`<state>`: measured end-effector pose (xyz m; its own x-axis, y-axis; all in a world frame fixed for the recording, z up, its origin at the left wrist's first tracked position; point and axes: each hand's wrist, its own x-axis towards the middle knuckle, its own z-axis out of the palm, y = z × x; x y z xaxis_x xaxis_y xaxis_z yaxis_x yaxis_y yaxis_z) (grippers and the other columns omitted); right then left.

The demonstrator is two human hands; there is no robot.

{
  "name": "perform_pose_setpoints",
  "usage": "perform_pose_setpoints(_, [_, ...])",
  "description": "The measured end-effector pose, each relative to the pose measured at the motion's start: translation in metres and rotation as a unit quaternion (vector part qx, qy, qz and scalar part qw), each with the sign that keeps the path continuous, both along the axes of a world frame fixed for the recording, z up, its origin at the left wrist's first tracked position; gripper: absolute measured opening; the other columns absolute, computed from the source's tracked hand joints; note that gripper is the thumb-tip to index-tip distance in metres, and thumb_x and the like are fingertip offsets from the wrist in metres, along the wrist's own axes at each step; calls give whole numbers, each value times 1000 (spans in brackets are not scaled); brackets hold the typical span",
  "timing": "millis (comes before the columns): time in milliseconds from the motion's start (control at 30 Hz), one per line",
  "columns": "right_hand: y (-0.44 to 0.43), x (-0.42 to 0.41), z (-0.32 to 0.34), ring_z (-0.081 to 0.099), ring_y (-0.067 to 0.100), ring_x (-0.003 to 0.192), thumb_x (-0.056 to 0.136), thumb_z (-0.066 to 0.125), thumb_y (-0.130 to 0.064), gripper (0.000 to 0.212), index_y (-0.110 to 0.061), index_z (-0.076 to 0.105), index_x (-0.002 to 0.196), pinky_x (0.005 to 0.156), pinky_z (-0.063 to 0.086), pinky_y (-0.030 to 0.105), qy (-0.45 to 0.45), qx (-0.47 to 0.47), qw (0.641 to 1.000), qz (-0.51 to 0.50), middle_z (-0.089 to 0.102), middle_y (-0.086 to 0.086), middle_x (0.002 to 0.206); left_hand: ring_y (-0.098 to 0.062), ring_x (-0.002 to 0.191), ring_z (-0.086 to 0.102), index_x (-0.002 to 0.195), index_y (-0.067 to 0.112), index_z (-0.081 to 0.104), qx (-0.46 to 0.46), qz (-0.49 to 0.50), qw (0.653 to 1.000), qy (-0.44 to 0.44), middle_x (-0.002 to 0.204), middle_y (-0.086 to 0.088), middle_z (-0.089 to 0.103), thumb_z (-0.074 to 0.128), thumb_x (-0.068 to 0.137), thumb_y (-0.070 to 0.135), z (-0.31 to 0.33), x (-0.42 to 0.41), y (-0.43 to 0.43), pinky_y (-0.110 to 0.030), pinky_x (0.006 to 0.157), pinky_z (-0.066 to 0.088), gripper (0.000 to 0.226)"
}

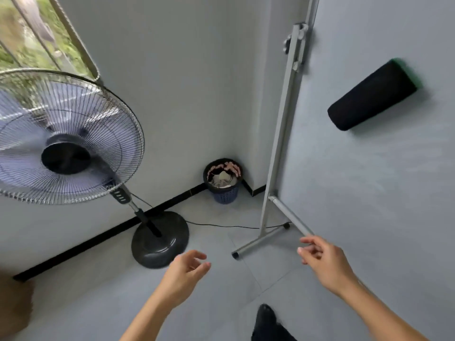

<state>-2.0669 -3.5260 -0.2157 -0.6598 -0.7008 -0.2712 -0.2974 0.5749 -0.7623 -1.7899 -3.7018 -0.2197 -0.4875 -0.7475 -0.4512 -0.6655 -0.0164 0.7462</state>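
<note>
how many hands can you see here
2. The left hand is near the fan base; the right hand is by the end of the whiteboard's grey rail. Neither holds anything.

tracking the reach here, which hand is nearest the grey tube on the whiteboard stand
The right hand: it is just short of the lower end of the grey tube, while the left hand hovers over by the fan base.
</note>
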Motion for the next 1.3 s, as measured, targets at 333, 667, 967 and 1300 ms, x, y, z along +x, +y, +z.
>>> perform_pose_setpoints(333, [-172, -102, 0, 67, 15, 80, 87, 63, -40, 24, -25, 66, 105, 74, 53, 33, 84, 33, 995, -42, 71, -10, 89, -10, 91, 67, 108, 22, 65, -52, -143, 977, 148, 97, 3, 72, 62, 84, 45, 92, -241, -180, -36, 88, 55, 33])
perform_pose_setpoints(667, [-309, -141, 26, 66, 25, 92, 88, 40, -64, 52, -19, 63, 102, 77, 53, 34, 202, 173, 957, -115, 73, 0, 92, 25, 110, 46, 124, 42, 48, -11, -361, 896, 258, 115, 41, 54, 35, 99, 46, 182, -398, -259, -19, 104, 39, 29])
perform_pose_setpoints(967, [-336, -133, 42, 66, 29, 89, 91, 33, -63, 60, -15, 68, 83, 64, 36, 30, 247, 258, 893, -275, 71, 6, 91, -10, 80, 43, 100, 1, 50, -11, -489, 813, 316, 85, 1, 49, 37, 85, 66, 162, -423, -279, -39, 83, 46, 69])
perform_pose_setpoints(1300, [-330, -48, 46, 67, 29, 90, 91, 44, -46, 44, -12, 70, 89, 68, 43, 30, 266, 257, 876, -310, 72, 8, 93, -12, 62, 37, 73, 19, 38, -46, -499, 802, 325, 68, 4, 43, 45, 93, 52, 163, -345, -260, -26, 63, 37, 39])
